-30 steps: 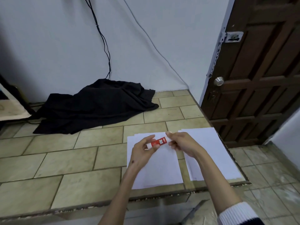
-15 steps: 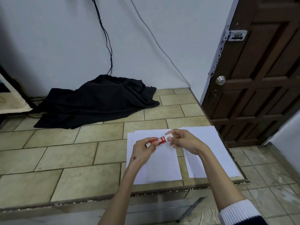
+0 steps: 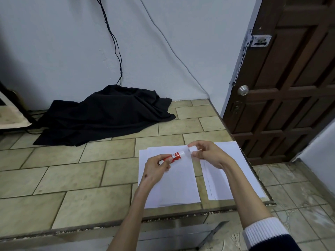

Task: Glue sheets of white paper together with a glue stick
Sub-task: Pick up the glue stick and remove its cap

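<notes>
A red and white glue stick (image 3: 175,156) is pinched in my left hand (image 3: 157,168), held just above a stack of white paper (image 3: 178,185) on the tiled counter (image 3: 76,180). Fingers of my right hand (image 3: 208,153) hold the stick's white cap (image 3: 192,148), which is off the stick and a small gap from its white tip. A second stack of white sheets (image 3: 233,160) lies to the right, partly hidden under my right forearm.
A heap of black cloth (image 3: 107,113) lies at the back of the counter against the wall, with black cables hanging above it. The counter's right edge drops beside a brown wooden door (image 3: 290,87). The front edge runs just below the paper.
The cap has come off the glue stick: my right hand has pulled it up and to the right, while my left hand keeps the stick's body.
</notes>
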